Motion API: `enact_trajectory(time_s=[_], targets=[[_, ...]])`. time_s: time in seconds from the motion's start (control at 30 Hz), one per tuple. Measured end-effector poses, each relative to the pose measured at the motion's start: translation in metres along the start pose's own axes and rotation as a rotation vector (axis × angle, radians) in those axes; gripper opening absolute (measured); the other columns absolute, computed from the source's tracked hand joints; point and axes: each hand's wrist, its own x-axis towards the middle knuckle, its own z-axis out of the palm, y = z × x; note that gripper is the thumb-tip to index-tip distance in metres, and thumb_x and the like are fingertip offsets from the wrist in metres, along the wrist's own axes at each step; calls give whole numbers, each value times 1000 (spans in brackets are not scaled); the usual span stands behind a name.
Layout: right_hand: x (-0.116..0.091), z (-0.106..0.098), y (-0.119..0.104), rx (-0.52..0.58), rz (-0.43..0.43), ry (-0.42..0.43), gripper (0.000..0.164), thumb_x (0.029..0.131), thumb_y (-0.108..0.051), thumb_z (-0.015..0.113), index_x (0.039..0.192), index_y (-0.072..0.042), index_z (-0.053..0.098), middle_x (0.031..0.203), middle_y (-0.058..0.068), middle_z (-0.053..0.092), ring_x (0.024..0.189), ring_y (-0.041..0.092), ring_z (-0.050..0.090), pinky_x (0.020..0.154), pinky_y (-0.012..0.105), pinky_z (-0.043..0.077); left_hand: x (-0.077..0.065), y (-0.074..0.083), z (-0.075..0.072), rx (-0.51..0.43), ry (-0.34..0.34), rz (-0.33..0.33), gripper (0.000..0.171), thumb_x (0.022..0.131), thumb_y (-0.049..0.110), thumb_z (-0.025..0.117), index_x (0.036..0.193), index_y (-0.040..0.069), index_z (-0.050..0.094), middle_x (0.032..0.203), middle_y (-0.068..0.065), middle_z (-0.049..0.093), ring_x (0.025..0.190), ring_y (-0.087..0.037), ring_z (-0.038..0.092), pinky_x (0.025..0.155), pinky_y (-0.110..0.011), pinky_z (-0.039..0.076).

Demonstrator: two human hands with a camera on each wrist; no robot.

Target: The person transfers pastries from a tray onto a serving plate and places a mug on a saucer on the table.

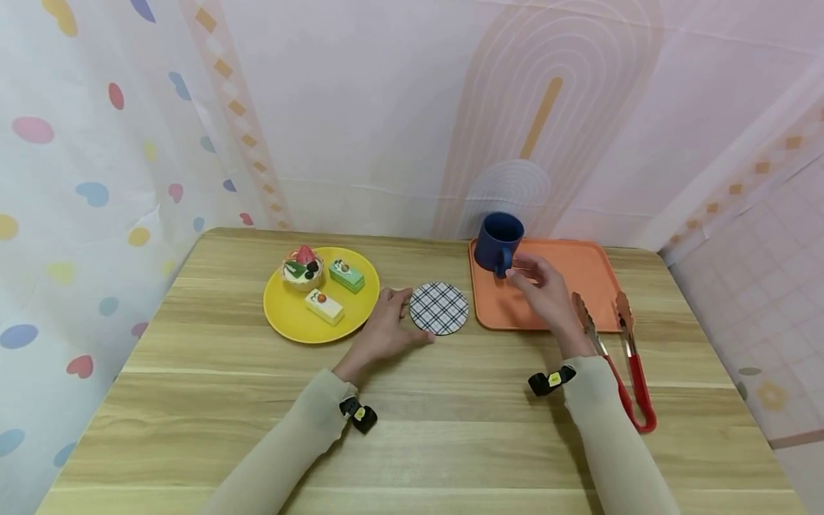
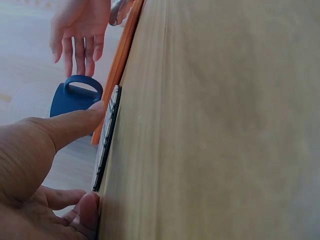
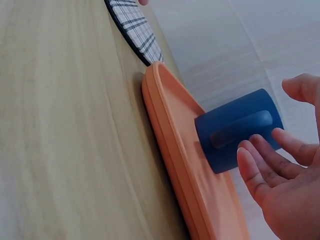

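Note:
A round plaid coaster point(image 1: 439, 308) lies flat on the wooden table. My left hand point(image 1: 388, 327) rests at its left side, with the thumb by the near edge and the fingertips right at the left rim. In the left wrist view the thumb point(image 2: 75, 127) stretches along the coaster point(image 2: 106, 140). A dark blue mug point(image 1: 496, 247) stands upright on the left part of an orange tray point(image 1: 547, 307), handle facing the near side. Beside the handle is my right hand point(image 1: 543, 290), its fingers spread loosely and reaching to the mug point(image 3: 235, 130) in the right wrist view.
Left of the coaster sits a yellow plate point(image 1: 283, 318) bearing a fruit tart point(image 1: 302, 270), a green cake slice point(image 1: 347, 276) and a pale cake slice point(image 1: 325, 307). Red-handled tongs point(image 1: 637, 386) lean on the tray's near right edge. Patterned cloth point(image 1: 360, 107) hangs behind the table.

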Motion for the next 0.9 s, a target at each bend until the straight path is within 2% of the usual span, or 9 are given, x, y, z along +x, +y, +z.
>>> enact_trajectory(time_s=[0.1,0.23,0.4,0.57,0.7,0.8,0.9], targets=[[5,5,0,3,22,2,57,100,-39,66,148,-10,53,142,15,58,130,29,56,104,43,54,1,-1,0,11,3,1,104,75,35,92,158,5,37,128,-12,44,112,-25,47,103,-42,51],[11,11,1,39,47,17,54,101,-36,66,144,-6,54,135,18,61,121,30,60,101,42,58,4,-1,2,28,11,-5,102,76,36,92,157,6,38,127,-11,44,112,-24,47,102,-41,51],[19,21,3,140,104,38,50,102,-35,64,139,-3,57,130,21,65,112,31,67,96,37,62,5,0,3,43,21,-13,100,75,33,93,156,5,40,124,-11,48,111,-24,47,102,-40,50],[23,28,4,190,117,68,46,104,-34,60,135,-1,58,127,24,67,110,25,69,90,28,62,6,3,4,55,39,-17,95,76,30,93,153,3,44,124,-12,51,112,-25,49,104,-41,50],[24,32,1,193,123,67,46,106,-37,55,134,0,59,117,15,70,106,18,68,91,26,60,5,3,4,74,59,-18,91,76,29,93,150,3,48,121,-12,53,111,-25,50,100,-39,50],[25,33,0,232,131,66,46,108,-35,51,134,2,58,106,6,67,104,17,66,95,28,60,5,4,5,82,70,-16,88,75,29,93,148,3,51,119,-11,53,109,-25,50,97,-38,50],[27,34,1,272,133,64,45,110,-31,47,134,5,57,99,4,64,101,19,65,94,28,61,5,4,5,81,73,-16,86,75,28,93,147,4,53,119,-11,53,109,-24,50,95,-38,49]])
